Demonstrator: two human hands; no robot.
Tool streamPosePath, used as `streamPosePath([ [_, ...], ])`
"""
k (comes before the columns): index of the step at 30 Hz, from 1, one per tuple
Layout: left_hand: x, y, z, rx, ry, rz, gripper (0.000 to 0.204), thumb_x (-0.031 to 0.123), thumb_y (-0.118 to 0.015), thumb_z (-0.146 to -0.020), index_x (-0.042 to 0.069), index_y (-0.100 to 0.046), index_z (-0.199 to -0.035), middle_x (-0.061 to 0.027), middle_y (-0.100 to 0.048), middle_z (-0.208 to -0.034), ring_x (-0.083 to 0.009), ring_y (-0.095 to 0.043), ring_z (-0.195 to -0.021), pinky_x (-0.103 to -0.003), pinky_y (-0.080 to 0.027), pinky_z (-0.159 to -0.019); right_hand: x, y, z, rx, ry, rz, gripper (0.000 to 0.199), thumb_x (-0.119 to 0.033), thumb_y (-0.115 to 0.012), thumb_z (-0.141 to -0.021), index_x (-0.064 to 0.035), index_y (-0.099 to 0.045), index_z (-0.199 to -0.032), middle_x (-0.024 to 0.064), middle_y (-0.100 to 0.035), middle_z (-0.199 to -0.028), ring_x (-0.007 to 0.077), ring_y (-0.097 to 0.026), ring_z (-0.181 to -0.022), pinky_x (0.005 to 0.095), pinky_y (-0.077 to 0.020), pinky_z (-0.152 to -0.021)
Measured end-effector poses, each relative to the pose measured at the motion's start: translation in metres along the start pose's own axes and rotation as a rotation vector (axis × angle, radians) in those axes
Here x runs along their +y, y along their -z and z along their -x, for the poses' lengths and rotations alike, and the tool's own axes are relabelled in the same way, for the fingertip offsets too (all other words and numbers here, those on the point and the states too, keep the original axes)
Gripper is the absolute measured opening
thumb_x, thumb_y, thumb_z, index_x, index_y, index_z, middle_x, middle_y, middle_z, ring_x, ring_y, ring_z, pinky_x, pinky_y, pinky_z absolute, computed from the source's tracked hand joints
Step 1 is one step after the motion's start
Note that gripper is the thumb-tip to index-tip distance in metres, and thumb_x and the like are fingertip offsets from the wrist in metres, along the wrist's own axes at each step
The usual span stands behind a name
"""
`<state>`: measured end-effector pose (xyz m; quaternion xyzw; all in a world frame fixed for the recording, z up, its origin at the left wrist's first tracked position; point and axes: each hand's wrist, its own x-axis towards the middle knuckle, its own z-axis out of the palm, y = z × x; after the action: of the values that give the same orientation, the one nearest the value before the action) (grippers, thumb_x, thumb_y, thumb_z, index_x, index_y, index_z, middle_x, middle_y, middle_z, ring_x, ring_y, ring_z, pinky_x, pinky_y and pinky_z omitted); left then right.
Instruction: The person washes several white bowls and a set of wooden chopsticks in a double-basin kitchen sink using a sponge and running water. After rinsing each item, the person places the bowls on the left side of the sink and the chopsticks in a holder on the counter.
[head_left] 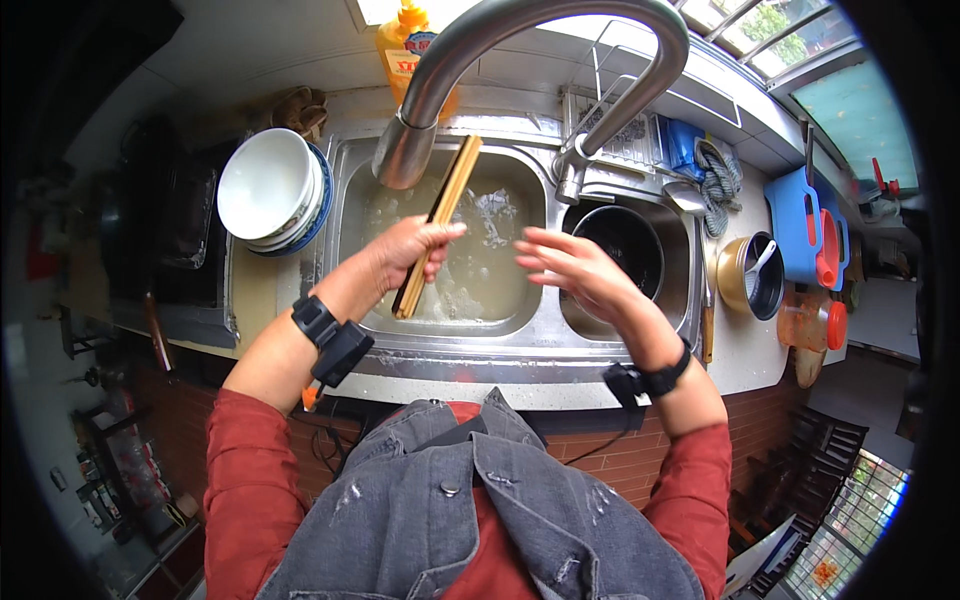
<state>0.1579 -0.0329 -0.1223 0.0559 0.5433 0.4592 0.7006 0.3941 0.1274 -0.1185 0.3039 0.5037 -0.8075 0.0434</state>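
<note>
My left hand (402, 254) grips a bundle of wooden chopsticks (444, 209) over the left basin of a steel sink (470, 330). The sticks slant up toward the curved steel faucet (440, 80). My right hand (570, 268) hovers just to their right with fingers spread, holding nothing, above the divider between the basins. Water and foam lie in the left basin. A dark pot (625, 245) sits in the right basin.
Stacked white bowls (270, 190) rest on the counter left of the sink. A yellow soap bottle (405, 50) stands behind the faucet. To the right are a gold pot with a ladle (750, 275), a blue cutting board (795, 220) and an orange container (815, 325). A dark stove (170, 230) lies far left.
</note>
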Motion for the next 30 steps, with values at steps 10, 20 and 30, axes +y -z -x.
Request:
streamPosePath([
  [10, -0.019, 0.016, 0.023, 0.059, 0.076, 0.095, 0.021, 0.020, -0.066, -0.083, 0.011, -0.048, -0.077, 0.0015, -0.044, -0.053, -0.0098, -0.041, -0.040, -0.024, -0.034, -0.038, -0.061, -0.102, -0.098, 0.476, 0.533, 0.029, 0.090, -0.028, -0.077, -0.072, 0.0012, -0.026, -0.140, 0.0204, -0.029, -0.145, 0.0264, -0.026, -0.136, 0.0391, -0.0222, -0.109],
  [20, -0.024, 0.039, 0.024, -0.062, 0.180, -0.220, 0.019, 0.019, -0.066, -0.082, 0.010, -0.049, -0.080, 0.0002, -0.045, -0.053, -0.0099, -0.041, -0.041, -0.026, -0.034, -0.038, -0.115, -0.131, -0.055, 0.064, 0.761, 0.124, 0.061, -0.031, -0.073, -0.078, -0.0083, -0.048, -0.128, 0.0088, -0.045, -0.135, 0.0171, -0.041, -0.123, 0.0377, -0.0263, -0.107],
  [30, -0.071, -0.071, -0.012, -0.154, 0.277, -0.214, 0.021, 0.023, -0.067, -0.080, 0.011, -0.050, -0.077, -0.0001, -0.045, -0.053, -0.0090, -0.042, -0.041, -0.023, -0.035, -0.038, -0.100, -0.078, 0.049, 0.028, 0.819, 0.644, 0.020, -0.011, -0.073, -0.070, -0.0057, -0.057, -0.080, 0.0084, -0.058, -0.094, 0.0237, -0.055, -0.106, 0.0366, -0.0437, -0.086],
])
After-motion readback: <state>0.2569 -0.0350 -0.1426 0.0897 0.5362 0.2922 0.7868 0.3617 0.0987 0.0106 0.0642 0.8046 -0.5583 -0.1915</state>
